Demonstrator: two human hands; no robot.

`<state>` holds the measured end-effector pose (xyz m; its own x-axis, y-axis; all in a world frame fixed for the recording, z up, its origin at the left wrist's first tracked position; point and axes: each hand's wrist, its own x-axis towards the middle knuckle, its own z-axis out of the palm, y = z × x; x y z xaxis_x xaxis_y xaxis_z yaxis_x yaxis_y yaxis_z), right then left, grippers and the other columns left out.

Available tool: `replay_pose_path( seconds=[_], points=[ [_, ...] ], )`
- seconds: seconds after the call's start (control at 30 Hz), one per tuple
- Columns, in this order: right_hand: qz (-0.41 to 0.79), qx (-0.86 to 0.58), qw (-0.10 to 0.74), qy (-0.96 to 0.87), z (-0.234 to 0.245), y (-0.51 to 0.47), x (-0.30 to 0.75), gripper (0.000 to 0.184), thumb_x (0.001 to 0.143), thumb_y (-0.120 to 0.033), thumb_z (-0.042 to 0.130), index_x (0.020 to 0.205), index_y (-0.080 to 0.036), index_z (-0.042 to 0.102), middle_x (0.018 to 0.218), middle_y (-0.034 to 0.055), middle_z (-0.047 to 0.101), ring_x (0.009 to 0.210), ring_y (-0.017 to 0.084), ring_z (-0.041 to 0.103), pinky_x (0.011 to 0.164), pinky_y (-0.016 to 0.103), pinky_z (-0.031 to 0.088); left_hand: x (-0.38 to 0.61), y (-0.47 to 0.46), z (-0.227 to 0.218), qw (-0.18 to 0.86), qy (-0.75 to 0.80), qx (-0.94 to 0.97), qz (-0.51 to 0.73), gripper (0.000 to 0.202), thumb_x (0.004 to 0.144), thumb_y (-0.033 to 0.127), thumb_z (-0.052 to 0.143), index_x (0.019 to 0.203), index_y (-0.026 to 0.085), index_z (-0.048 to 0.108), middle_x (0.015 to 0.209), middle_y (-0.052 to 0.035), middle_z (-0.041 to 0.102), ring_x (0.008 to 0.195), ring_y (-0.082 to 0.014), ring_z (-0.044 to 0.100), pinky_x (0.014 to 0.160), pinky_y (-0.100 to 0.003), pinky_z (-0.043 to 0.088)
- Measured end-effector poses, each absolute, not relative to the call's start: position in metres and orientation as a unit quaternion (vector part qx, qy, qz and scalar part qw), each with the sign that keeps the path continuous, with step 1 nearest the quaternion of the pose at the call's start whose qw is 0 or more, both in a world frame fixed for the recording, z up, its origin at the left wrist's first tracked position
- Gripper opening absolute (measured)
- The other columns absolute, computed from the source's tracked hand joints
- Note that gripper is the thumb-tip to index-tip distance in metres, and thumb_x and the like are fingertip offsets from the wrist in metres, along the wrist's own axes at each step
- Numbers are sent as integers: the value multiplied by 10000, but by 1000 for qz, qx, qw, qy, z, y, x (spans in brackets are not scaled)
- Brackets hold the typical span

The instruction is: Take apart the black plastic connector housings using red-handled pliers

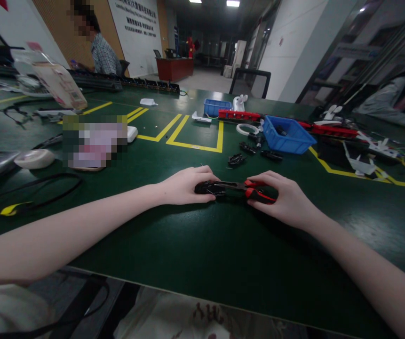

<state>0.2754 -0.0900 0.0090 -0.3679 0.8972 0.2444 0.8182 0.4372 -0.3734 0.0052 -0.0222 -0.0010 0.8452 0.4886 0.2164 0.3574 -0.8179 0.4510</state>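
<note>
My left hand (184, 186) rests on the green table (202, 245) with its fingers curled round a small black part (207, 189). My right hand (283, 200) grips the red and black handles of a pair of pliers (255, 190). The pliers' dark jaws reach left and meet the black part between the two hands. Both hands lie low on the table top, a little apart from each other.
A blue bin (287, 136) stands behind the hands, with small black parts (244, 153) beside it. A smaller blue bin (216, 107), red bars (239, 115), white parts and yellow floor-tape lines lie farther back. Black cables (29, 188) run at left. Other people sit at far left and right.
</note>
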Motion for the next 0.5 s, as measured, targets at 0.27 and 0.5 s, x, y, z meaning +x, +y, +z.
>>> replay_pose_path(
  seconds=[0.27, 0.5],
  points=[
    [110, -572, 418, -697, 12, -89, 280, 435, 692, -399, 726, 1072, -224, 607, 978, 48, 665, 880, 243, 640, 793, 418, 522, 0, -10, -1, 111, 231, 956, 143, 402, 851, 357, 605, 1209, 181, 561, 1087, -61, 587, 926, -198, 573, 819, -344, 456],
    [145, -583, 456, -657, 2, -87, 279, 438, 678, -396, 744, 1063, -235, 611, 986, 44, 669, 902, 245, 644, 820, 425, 518, 4, 30, 0, 173, 252, 940, 153, 389, 884, 361, 560, 1220, 165, 559, 1090, -75, 582, 964, -191, 574, 811, -308, 473]
  ],
)
